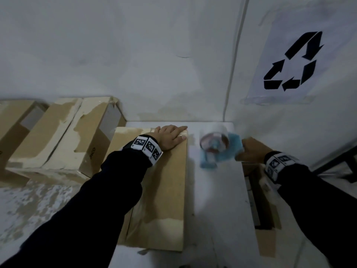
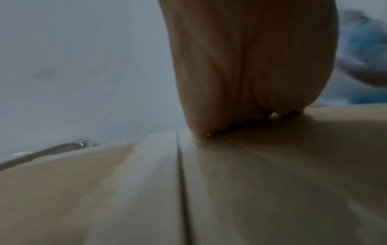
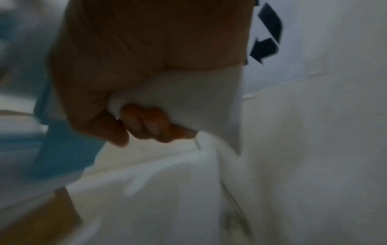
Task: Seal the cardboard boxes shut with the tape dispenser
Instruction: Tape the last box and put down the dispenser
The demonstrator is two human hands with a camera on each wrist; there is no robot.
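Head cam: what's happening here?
A person is sealing a cardboard box on a white table. The left hand lies flat on the box's far end, holding it down. The right hand has its grip on the blue tape dispenser, which is motion-blurred just right of the box, over the table. More boxes sit stacked to the left, and a recycling sign is on the wall.
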